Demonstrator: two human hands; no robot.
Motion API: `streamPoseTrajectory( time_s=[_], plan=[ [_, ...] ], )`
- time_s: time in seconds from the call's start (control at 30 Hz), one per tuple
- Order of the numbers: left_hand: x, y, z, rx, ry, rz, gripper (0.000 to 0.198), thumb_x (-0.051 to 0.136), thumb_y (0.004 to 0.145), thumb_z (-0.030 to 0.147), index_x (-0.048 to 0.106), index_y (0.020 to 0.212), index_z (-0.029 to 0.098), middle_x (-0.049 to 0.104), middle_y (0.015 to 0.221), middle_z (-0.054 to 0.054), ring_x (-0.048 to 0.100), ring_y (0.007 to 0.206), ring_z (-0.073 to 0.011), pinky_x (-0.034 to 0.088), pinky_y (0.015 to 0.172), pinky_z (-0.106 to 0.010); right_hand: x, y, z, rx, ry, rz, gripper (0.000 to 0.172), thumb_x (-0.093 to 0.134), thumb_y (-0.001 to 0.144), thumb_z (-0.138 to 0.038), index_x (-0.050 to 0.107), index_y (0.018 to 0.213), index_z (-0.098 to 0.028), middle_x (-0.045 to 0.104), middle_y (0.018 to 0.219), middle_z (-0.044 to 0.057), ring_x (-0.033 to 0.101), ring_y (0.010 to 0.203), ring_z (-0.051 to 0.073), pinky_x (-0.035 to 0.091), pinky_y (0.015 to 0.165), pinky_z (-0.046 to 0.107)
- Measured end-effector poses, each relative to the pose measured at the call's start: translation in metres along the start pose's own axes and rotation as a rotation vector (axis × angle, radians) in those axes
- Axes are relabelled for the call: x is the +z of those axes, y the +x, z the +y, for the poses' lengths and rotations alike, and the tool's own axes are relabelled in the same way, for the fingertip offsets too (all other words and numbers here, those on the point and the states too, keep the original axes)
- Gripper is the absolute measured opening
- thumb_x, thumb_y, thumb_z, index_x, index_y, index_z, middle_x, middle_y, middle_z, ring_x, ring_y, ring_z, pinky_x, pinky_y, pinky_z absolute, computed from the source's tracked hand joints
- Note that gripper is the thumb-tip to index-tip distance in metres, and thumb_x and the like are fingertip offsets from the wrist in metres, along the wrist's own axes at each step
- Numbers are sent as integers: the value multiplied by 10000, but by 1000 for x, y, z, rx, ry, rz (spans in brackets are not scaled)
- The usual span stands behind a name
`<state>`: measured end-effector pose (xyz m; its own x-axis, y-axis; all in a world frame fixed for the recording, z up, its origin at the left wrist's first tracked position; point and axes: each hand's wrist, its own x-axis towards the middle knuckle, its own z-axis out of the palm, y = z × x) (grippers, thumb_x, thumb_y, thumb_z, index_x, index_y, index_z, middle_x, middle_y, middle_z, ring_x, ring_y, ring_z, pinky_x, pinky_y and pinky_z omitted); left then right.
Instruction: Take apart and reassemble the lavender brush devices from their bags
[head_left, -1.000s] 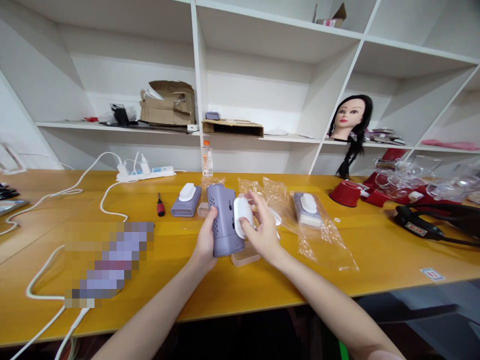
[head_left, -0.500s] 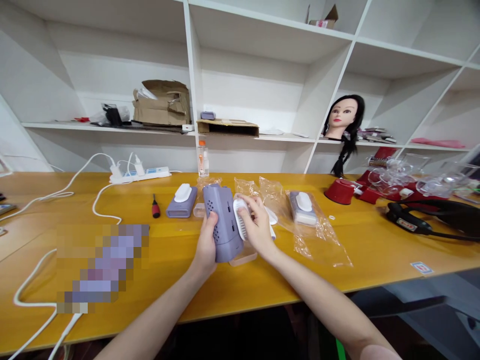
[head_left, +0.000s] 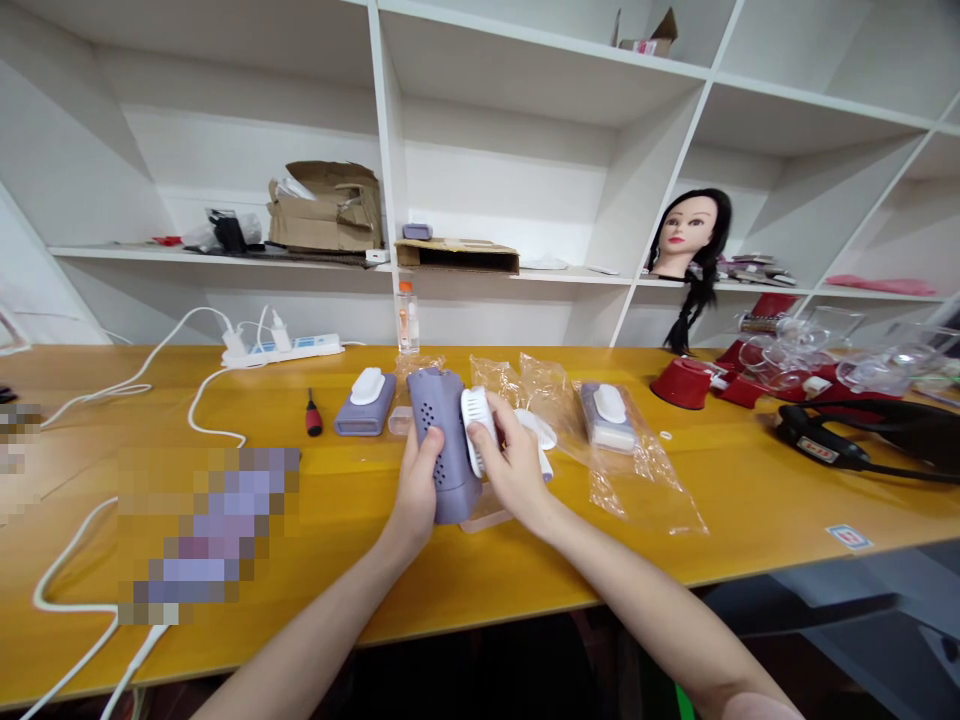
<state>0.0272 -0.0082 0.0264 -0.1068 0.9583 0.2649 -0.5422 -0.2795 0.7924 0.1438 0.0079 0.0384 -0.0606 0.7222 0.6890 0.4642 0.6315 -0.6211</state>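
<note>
Wrapped around a purple plastic box with rows of round holes (head_left: 448, 485) is my left hand (head_left: 414, 490), its thumb lying on the perforated side. The box is held tilted above the table. My right hand (head_left: 517, 460) grips a small white brush (head_left: 475, 410) with its bristles facing the box's right side; whether they touch it I cannot tell. Behind my right hand lies a white oval part (head_left: 541, 430), partly hidden. A clear plastic tray (head_left: 487, 512) rests on the table beneath the box.
Two purple boxes with white tops (head_left: 365, 405) (head_left: 606, 415) stand left and right, the right one on plastic wrap (head_left: 652, 490). A red-black screwdriver (head_left: 313, 415), a bottle (head_left: 407, 320), a power strip (head_left: 289, 350), red devices (head_left: 682, 382) and a black headset (head_left: 817, 445) are around.
The brush has shifted slightly up and left in my right hand's grip. The box has turned, so its holed side faces me more and its slotted side is hidden.
</note>
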Motion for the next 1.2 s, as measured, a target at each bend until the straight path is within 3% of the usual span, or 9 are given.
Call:
streamPoseTrajectory(
  time_s=[0.17, 0.27, 0.37, 0.53, 0.73, 1.0, 1.2],
  plan=[
    [0, -1, 0, 0, 46, -57, 487, 538, 826, 387, 456, 1289, 264, 487, 1354, -20, 406, 1270, -198, 338, 1029, -270, -1, -4, -2, -78, -56, 13, 369, 461, 873, -326, 443, 1224, -216, 635, 1055, 78, 605, 903, 213, 474, 798, 356],
    [0, -2, 0, 22, 30, -55, 504, 536, 830, 371, 421, 1313, 283, 438, 1396, -11, 379, 1289, -188, 317, 1040, -260, -2, -4, -2, -93, -29, -54, 353, 458, 873, -318, 444, 1213, -227, 642, 995, 62, 611, 850, 202, 485, 759, 335],
    [1, -2, 1, -7, -16, -58, 514, 527, 831, 380, 405, 1324, 303, 466, 1373, -8, 400, 1275, -186, 316, 1043, -268, -2, -3, 1, -61, 96, -121, 340, 439, 885, -321, 438, 1212, -227, 635, 954, 48, 613, 806, 182, 498, 716, 308],
    [0, -1, 0, -9, -16, -63, 490, 527, 830, 350, 424, 1308, 310, 498, 1342, 0, 397, 1276, -170, 282, 1063, -260, 5, -2, 4, 29, 265, -89, 313, 415, 903, -348, 445, 1188, -221, 626, 869, 34, 614, 785, 171, 511, 689, 296],
    [-2, 2, -7, 36, 60, -36, 420, 513, 832, 354, 498, 1237, 248, 536, 1294, -25, 412, 1261, -194, 308, 1046, -270, 7, -7, -3, -11, 124, 47, 290, 422, 900, -327, 487, 1163, -223, 631, 1003, 58, 607, 909, 194, 491, 788, 332],
    [0, -1, -5, -98, 26, -25, 386, 500, 817, 356, 548, 1161, 187, 630, 1162, -50, 538, 1129, -228, 423, 949, -315, -3, -7, -11, -107, -48, 33, 277, 411, 890, -290, 487, 1142, -206, 651, 979, 69, 626, 867, 202, 491, 762, 325],
    [-2, 0, -9, -91, 23, -54, 410, 503, 812, 395, 569, 1139, 156, 645, 1137, -62, 533, 1137, -234, 402, 974, -330, -7, -6, -17, 9, -76, -27, 258, 401, 904, -324, 480, 1124, -217, 656, 874, 39, 628, 744, 187, 477, 665, 302]
  ],
)
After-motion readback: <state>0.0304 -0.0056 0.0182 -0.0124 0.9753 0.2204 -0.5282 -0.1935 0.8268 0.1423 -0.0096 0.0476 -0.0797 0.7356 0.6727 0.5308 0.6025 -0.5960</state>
